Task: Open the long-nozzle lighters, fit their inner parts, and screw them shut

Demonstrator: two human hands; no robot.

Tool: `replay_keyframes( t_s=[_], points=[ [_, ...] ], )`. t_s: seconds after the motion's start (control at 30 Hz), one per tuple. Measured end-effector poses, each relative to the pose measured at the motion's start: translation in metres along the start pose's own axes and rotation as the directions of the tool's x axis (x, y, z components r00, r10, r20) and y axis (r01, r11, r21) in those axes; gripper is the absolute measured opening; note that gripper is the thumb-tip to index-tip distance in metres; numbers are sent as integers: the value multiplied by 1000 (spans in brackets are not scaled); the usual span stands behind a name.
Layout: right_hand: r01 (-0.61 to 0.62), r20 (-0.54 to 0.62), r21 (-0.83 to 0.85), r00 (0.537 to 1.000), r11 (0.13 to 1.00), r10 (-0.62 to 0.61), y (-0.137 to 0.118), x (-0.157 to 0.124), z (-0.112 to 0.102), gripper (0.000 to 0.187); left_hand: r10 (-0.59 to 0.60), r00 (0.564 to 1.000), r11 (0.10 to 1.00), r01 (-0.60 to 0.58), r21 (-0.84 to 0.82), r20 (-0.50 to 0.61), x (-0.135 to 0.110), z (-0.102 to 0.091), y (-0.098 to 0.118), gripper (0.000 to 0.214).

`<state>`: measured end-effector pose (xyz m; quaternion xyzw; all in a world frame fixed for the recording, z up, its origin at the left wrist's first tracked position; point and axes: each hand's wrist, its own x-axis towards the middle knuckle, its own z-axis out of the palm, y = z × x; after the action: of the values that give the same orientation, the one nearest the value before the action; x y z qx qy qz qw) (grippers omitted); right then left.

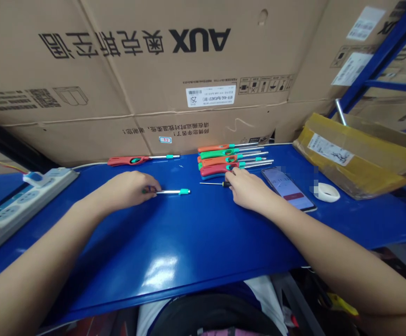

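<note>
My left hand point(131, 190) is closed around a long-necked lighter point(169, 192), its metal barrel and green tip pointing right; the handle is mostly hidden in my fingers. My right hand point(247, 189) grips a small screwdriver point(211, 183) by its black and yellow handle, the thin shaft pointing left, low over the blue table. Just behind my right fingers lies a pile of several gas lighters point(215, 161) in orange, green, red and blue, barrels to the right. A single red lighter point(127, 161) rests at the back, beyond my left hand.
A white power strip point(24, 196) runs along the left side. At the right are a phone point(288, 189) with a lit screen, a white ring-shaped roll point(328, 192) and a yellow-taped cardboard box point(346, 163). Large cartons point(136, 79) stand upright behind the blue table point(188, 238).
</note>
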<state>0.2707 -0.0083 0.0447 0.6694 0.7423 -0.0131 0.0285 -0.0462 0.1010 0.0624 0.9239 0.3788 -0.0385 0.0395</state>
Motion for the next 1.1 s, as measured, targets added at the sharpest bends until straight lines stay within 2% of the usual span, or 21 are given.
replay_keyframes(
  t_s=[0.1, 0.2, 0.33, 0.4, 0.5, 0.6, 0.67, 0.73, 0.8, 0.87, 0.93, 1.0, 1.1],
  points=[
    [5, -7, -1, 1000, 1000, -5, 1, 1, 2, 29, 60, 998, 997, -60, -44, -1, -10, 0, 24, 24],
    [15, -21, -8, 1000, 1000, -15, 3, 2, 5, 29, 177, 984, 976, -180, -119, -36, -15, 9, 54, 20],
    [45, -46, -15, 998, 999, -45, 6, 3, 8, 26, 291, 938, 922, -327, -206, -187, -21, 30, 102, 24],
    [60, -62, -15, 996, 998, -61, 8, 4, 10, 25, 333, 919, 897, -378, -230, -211, -25, 34, 116, 34],
    [84, -103, -10, 991, 996, -85, 11, 6, 10, 22, 362, 911, 881, -403, -249, -196, -33, 27, 109, 50],
    [140, -178, 10, 974, 990, -136, 10, 6, 7, 19, 331, 935, 907, -353, -228, -131, -39, 15, 77, 69],
    [276, -261, 69, 932, 959, -250, 5, 3, 4, 19, 286, 956, 926, -293, -236, -63, -40, 12, 57, 71],
    [466, -328, 150, 856, 872, -400, -3, -2, 0, 22, 268, 963, 916, -260, -307, -18, -37, 15, 48, 50],
    [568, -302, 209, 811, 796, -500, -12, -9, -2, 30, 262, 965, 900, -248, -359, -10, -33, 22, 50, 29],
    [637, -210, 249, 771, 730, -601, -19, -13, -2, 36, 226, 972, 899, -236, -370, -71, -29, 29, 59, 27],
    [657, -131, 282, 748, 699, -650, -21, -15, -2, 36, 205, 971, 887, -236, -396, -119, -26, 35, 69, 27],
    [644, -99, 306, 754, 701, -649, -20, -14, -1, 29, 209, 966, 865, -254, -432, -149, -25, 39, 75, 27],
    [607, -105, 302, 788, 735, -607, -15, -11, -1, 22, 211, 961, 836, -271, -478, -177, -25, 40, 75, 28]
  ],
)
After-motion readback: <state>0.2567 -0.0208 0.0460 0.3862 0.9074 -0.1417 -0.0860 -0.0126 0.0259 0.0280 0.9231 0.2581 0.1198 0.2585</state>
